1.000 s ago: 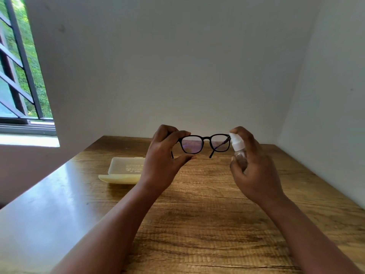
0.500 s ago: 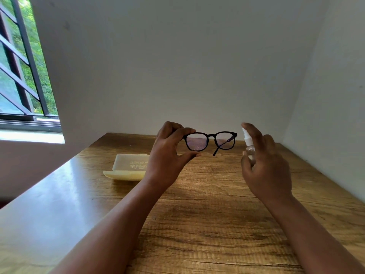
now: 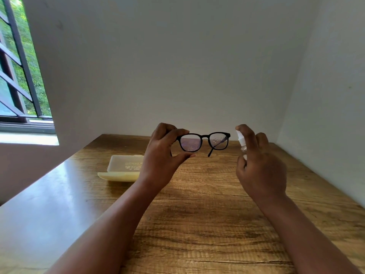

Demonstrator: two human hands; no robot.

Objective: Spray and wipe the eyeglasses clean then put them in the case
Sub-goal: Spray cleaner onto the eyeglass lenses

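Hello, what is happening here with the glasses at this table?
A person is cleaning black-framed eyeglasses. The left hand holds them up by one end of the frame, above the wooden table. The right hand grips a small spray bottle aimed at them. Droplets already show on the lenses. The pale yellow case lies open on the table.

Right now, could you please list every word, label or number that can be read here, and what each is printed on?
Case: pale print on its open lid, seen upside down, too small and blurred to read.
Spray bottle: no label visible.
Glasses: no marking visible.
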